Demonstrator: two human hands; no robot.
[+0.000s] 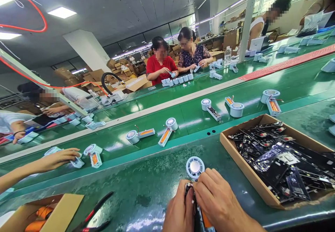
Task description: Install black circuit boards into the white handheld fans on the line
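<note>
Near the front edge of the bench, both of my hands close around a light-blue device with a round, ringed head. My left hand grips a narrow black circuit board at the handle. Fingers of my right hand are pinched together just below the round head, at the top of the handle. What lies between those fingertips is hidden. An orange part shows in the handle under my right hand.
A cardboard tray of black circuit boards stands at right. Pliers and a box with orange parts lie at left. Several similar devices sit on the green conveyor belt. A co-worker's hand reaches in from the left; other people sit opposite.
</note>
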